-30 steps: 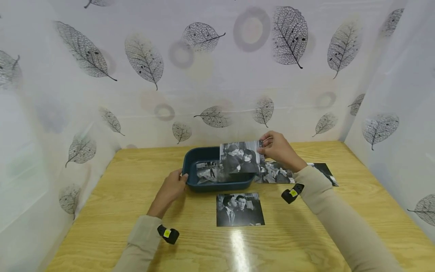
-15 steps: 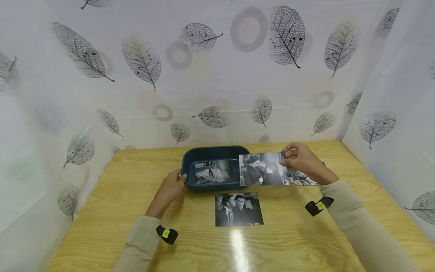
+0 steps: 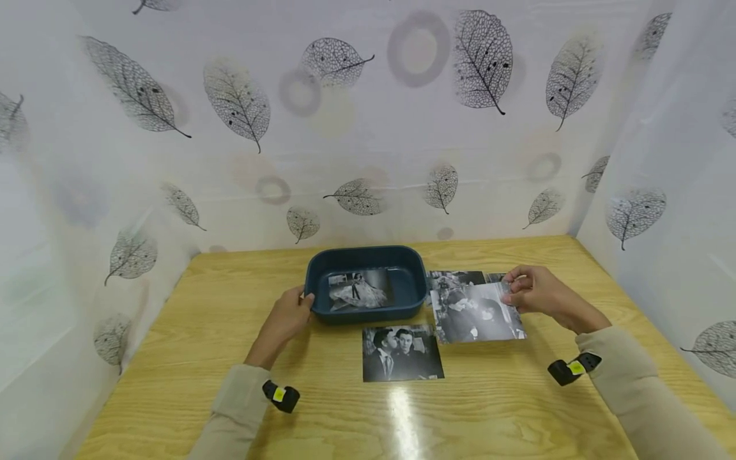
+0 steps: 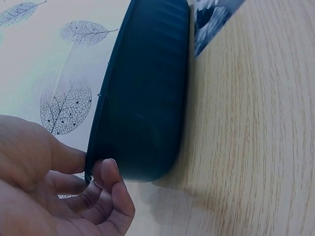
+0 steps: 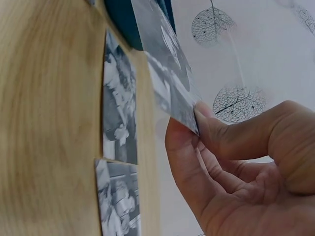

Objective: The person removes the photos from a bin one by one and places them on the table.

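Left hand (image 3: 286, 319): thumb and bent fingers drawn close together, pinching the rim of a blue tray (image 3: 374, 315) at the end nearest this hand.
Tray position: flat on a wooden table (image 3: 201, 345), stretching away to the right of the left hand.
Inner photo (image 3: 356, 289): black and white, lying on the tray floor just right of the left hand's fingertips, showing a wide pale gown.
Right hand (image 3: 537, 295): thumb and forefinger pinched together on the edge of a held photo (image 3: 474, 314), near its upper right corner; the other fingers curl loosely.
Held photo position: to the left of the right hand, raised off the table and tilted, with glare over its black-and-white picture.
Back photos (image 3: 457, 278): at least two in a row on the table, beyond and left of the right hand, partly hidden by the held photo.
Front photo (image 3: 402, 353): flat on the table between the hands, nearer the person, showing two people close together.
Sleeves (image 3: 644, 370): beige, behind each hand, with a small black device (image 3: 575, 369) at each wrist.
Wall cloth (image 3: 368, 140): white with dark leaf prints, beyond both hands.
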{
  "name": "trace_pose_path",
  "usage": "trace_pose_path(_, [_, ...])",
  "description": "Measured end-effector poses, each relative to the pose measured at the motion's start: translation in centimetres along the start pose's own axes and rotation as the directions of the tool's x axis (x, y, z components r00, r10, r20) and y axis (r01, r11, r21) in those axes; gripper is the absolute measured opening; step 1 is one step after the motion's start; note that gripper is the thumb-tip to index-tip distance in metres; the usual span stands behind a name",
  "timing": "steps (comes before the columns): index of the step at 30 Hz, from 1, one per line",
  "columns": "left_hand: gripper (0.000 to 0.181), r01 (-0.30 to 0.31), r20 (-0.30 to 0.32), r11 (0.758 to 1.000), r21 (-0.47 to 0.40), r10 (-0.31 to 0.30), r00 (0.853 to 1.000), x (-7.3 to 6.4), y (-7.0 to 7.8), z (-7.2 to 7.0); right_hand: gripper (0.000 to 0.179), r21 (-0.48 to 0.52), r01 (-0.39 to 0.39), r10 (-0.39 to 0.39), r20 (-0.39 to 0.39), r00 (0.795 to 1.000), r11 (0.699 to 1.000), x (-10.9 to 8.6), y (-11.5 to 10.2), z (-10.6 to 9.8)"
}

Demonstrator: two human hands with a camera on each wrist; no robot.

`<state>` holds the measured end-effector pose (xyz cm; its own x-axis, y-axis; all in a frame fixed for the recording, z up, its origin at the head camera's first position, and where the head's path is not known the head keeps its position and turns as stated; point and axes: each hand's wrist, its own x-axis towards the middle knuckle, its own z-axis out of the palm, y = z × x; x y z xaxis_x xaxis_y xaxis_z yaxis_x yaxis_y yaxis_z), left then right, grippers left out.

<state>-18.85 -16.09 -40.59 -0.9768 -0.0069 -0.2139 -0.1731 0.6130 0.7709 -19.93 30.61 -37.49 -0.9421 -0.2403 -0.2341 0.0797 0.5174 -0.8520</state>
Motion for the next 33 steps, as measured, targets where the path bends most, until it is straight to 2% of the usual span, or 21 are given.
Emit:
trace_pose_path(4, [0.042, 0.016, 0.004, 1.000, -0.003, -0.016, 1.000, 0.0, 0.0, 0.0, 0.041, 0.004, 0.000, 0.000, 0.015, 1.000, 1.000, -0.2, 1.3, 0.2])
trace_pose_path(10, [0.039, -0.006, -0.001, 1.000, -0.020, 0.006, 1.000, -0.1, 0.0, -0.1, 0.040, -0.017, -0.020, 0.020, 0.003, 1.000, 1.000, -0.1, 2.7, 0.9])
trace_pose_path(17, [0.041, 0.000, 0.000, 1.000, -0.002, 0.000, 1.000, -0.1, 0.0, -0.1, 0.037, -0.040, -0.056, 0.055, -0.016, 0.998, 0.998, 0.2, 3.8, 1.9])
trace_pose_path(21, [0.040, -0.011, -0.005, 1.000, -0.005, 0.011, 1.000, 0.0, 0.0, -0.1, 0.036, -0.097, -0.055, 0.051, -0.044, 0.998, 0.994, 0.2, 4.1, 2.3])
trace_pose_path(28, [0.040, -0.032, 0.000, 0.999, -0.026, 0.032, 0.999, 0.0, -0.1, -0.2, 0.034, -0.244, -0.055, 0.035, -0.087, 0.996, 0.968, 0.3, 4.3, 2.6])
trace_pose_path(33, [0.041, -0.027, 0.004, 0.999, -0.019, 0.027, 1.000, -0.2, 0.0, -0.2, 0.033, -0.290, -0.043, 0.015, -0.096, 0.995, 0.956, 0.3, 4.3, 2.8])
